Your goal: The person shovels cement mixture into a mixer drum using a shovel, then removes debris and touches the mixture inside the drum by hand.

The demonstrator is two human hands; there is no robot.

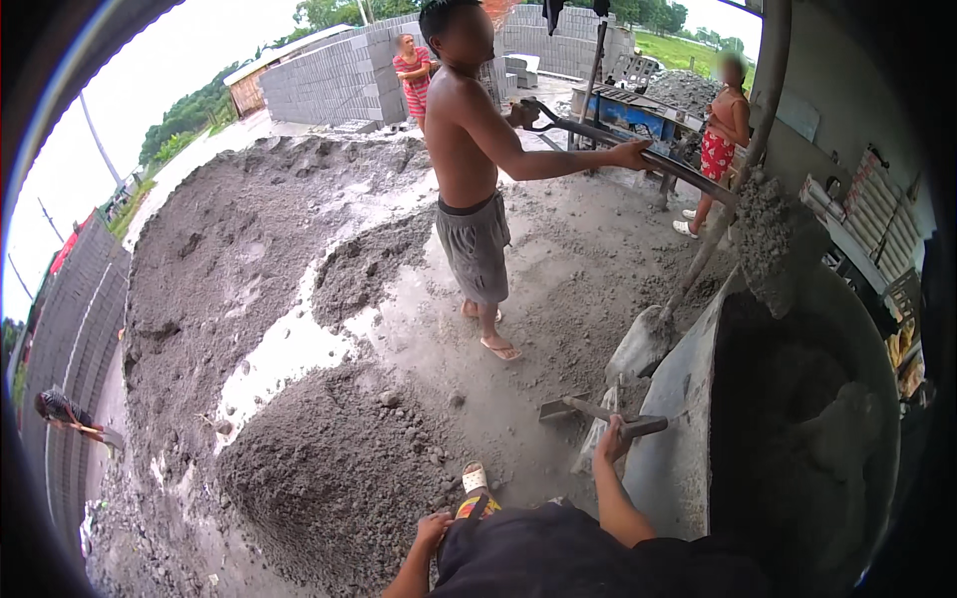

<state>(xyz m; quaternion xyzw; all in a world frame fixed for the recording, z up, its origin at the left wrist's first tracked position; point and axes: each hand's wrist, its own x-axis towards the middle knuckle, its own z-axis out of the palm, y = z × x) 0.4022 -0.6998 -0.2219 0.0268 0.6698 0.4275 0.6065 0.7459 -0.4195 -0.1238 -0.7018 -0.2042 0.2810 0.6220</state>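
Note:
My right hand [611,441] is closed around the handle of a hoe-like tool [588,407] with a flat metal blade, beside the pale rim of a large round mixing drum [688,399]. Down at my left thigh rests my left hand [433,528], its fingers lying against the shorts with nothing seen in them. A shirtless co-worker [474,149] in front of me holds a long shovel [618,142] with both hands. Grey mix [766,239] drops off its blade over the drum, whose dark inside holds more grey material.
A heap of grey sand-like mix [329,468] lies to my left, with a white powdery streak [289,374] behind it. Sacks [638,344] lean beside the drum near a slanted pole [713,234]. Two people stand farther back, another bends at far left. Stacked grey blocks [319,85] line the background.

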